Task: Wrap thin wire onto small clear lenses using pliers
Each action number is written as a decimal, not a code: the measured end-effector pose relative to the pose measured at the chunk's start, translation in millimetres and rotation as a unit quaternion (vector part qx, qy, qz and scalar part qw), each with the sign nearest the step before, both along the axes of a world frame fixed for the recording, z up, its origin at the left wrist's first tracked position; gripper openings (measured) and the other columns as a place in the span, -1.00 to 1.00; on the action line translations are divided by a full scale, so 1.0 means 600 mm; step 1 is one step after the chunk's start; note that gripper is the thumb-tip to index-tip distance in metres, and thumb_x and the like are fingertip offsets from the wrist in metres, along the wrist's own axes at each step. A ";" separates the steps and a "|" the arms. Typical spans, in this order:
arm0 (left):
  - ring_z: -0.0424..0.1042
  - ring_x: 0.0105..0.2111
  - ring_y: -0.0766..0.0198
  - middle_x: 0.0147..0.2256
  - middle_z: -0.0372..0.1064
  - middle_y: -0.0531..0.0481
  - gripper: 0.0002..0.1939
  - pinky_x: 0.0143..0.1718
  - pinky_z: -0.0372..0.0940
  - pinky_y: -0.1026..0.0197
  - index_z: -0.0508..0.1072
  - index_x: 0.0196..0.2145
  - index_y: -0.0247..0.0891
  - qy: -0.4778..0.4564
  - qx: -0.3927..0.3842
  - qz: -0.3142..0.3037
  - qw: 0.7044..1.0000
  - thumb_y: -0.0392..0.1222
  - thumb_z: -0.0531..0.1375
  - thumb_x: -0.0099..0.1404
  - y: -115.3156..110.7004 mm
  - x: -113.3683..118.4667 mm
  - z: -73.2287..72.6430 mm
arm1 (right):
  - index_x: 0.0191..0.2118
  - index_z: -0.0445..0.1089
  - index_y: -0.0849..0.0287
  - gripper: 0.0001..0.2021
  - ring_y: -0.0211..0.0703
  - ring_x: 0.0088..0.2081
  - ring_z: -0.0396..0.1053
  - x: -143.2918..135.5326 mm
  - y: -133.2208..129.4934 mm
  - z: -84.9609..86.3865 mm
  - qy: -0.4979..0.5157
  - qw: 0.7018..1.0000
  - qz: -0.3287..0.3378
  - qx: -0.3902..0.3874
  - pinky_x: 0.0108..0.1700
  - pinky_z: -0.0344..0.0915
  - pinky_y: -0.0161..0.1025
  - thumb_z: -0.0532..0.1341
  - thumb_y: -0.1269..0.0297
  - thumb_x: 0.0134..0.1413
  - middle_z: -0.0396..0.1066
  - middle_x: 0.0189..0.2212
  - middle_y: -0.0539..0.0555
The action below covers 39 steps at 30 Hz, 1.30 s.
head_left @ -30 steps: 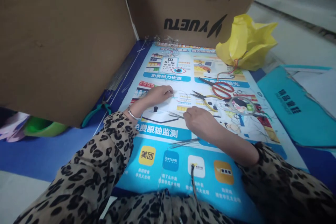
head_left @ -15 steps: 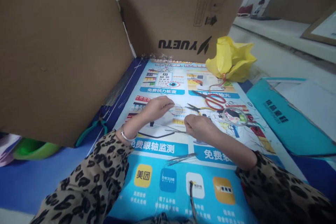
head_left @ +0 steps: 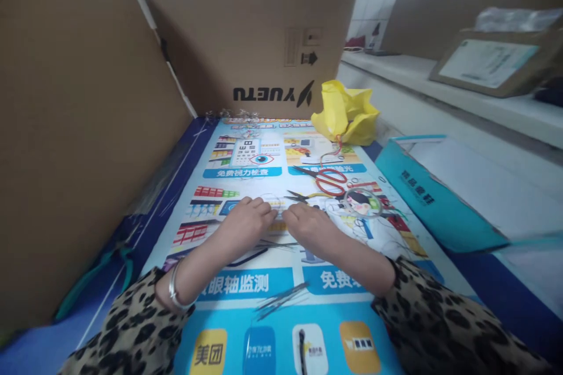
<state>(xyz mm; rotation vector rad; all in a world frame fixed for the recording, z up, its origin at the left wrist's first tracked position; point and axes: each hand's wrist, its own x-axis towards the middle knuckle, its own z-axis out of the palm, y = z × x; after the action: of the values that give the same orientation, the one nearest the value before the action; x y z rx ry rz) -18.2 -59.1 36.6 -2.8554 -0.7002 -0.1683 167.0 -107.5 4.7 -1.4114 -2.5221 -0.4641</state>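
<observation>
My left hand and my right hand are close together over the printed poster, a small gap between them. Both are closed, fingertips pinched. A faint thin loop shows just beyond the fingertips, but what either hand holds is too fine to make out. Some thin dark wires lie under and between the hands. Nearer to me, a loose bundle of thin wires rests on the poster. Past my right hand lie small pliers with yellow handles, red-handled scissors and a clear ring-shaped roll.
Cardboard panels stand at the left and back. A crumpled yellow piece with thin cords sits at the back right. A teal box lies at the right, and teal-handled pliers at the left. Clear bits lie along the back.
The two hands have come closer together, the left one lower in the view. The camera has shifted, so the scissors, yellow piece and box appear further left.
</observation>
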 end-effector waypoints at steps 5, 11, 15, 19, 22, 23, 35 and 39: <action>0.22 -0.30 0.15 -0.37 0.31 -0.03 -0.93 -0.30 0.05 0.12 0.38 -0.33 -0.26 0.008 0.007 0.022 1.000 -0.31 0.11 0.22 -0.003 0.006 -0.001 | -0.28 0.27 0.22 -0.89 -0.09 -0.28 0.22 -0.010 -0.003 0.007 -0.019 0.999 -0.001 -0.030 -0.37 0.14 -0.22 0.02 0.44 0.13 0.32 -0.36 0.11; 0.22 -0.31 0.16 -0.40 0.31 -0.05 -0.93 -0.29 0.10 0.13 0.38 -0.40 -0.27 -0.009 0.002 0.037 0.999 -0.33 0.11 0.21 -0.006 0.011 -0.007 | -0.28 0.27 0.26 -0.87 -0.07 -0.28 0.23 -0.025 -0.002 0.010 -0.012 0.998 -0.032 -0.058 -0.35 0.19 -0.18 0.00 0.49 0.11 0.33 -0.35 0.15; 0.23 -0.30 0.15 -0.40 0.32 -0.07 -0.92 -0.28 0.15 0.13 0.38 -0.42 -0.28 -0.016 0.005 0.042 0.999 -0.35 0.10 0.20 -0.002 0.017 -0.010 | -0.25 0.28 0.27 -0.83 -0.05 -0.27 0.25 -0.033 0.003 0.017 -0.012 0.995 -0.064 -0.075 -0.37 0.21 -0.18 -0.03 0.51 0.11 0.34 -0.33 0.20; 0.24 -0.33 0.14 -0.41 0.33 -0.07 -0.89 -0.33 0.18 0.14 0.38 -0.45 -0.28 -0.018 0.011 0.066 0.998 -0.38 0.09 0.18 0.005 0.023 -0.008 | -0.25 0.29 0.28 -0.83 -0.02 -0.24 0.25 -0.038 0.016 0.023 -0.003 0.994 -0.081 -0.076 -0.36 0.23 -0.17 -0.02 0.51 0.10 0.33 -0.31 0.22; 0.25 -0.35 0.13 -0.43 0.33 -0.09 -0.86 -0.37 0.19 0.14 0.38 -0.46 -0.28 -0.024 0.017 0.085 0.996 -0.41 0.07 0.17 0.012 0.026 -0.005 | -0.27 0.29 0.27 -0.83 -0.03 -0.24 0.25 -0.041 0.028 0.026 0.012 0.993 -0.091 -0.069 -0.32 0.23 -0.17 -0.02 0.50 0.10 0.33 -0.31 0.22; 0.26 -0.35 0.13 -0.43 0.33 -0.09 -0.85 -0.38 0.19 0.14 0.38 -0.46 -0.27 -0.028 0.020 0.091 0.995 -0.42 0.05 0.16 0.015 0.026 -0.005 | -0.27 0.30 0.27 -0.83 -0.03 -0.24 0.25 -0.042 0.032 0.027 0.017 0.993 -0.096 -0.068 -0.32 0.23 -0.18 -0.01 0.50 0.10 0.33 -0.31 0.22; 0.35 -0.35 0.24 -0.41 0.39 -0.02 -0.81 -0.33 0.23 0.22 0.45 -0.37 -0.21 -0.253 -0.113 0.144 0.950 -0.35 0.05 0.17 0.046 0.019 -0.032 | -0.39 0.35 0.18 -0.85 -0.29 -0.36 0.29 -0.023 0.069 0.017 0.405 0.891 -0.111 -0.172 -0.25 0.24 -0.31 0.09 0.50 -0.10 0.36 -0.43 0.00; 0.38 -0.35 0.29 -0.41 0.44 0.04 -0.85 -0.29 0.25 0.25 0.48 -0.41 -0.20 -0.376 -0.259 0.180 0.871 -0.34 0.12 0.12 0.050 0.022 -0.029 | -0.40 0.33 0.19 -0.90 -0.33 -0.48 0.27 -0.023 0.067 0.016 0.622 0.717 -0.092 -0.302 -0.41 0.29 -0.31 0.16 0.34 -0.14 0.30 -0.52 -0.06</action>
<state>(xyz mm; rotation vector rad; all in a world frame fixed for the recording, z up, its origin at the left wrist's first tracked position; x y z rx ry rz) -5.0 -29.1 18.9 -3.0049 -1.6160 -1.2472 153.0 -67.4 14.4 -1.3669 -1.3622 1.0732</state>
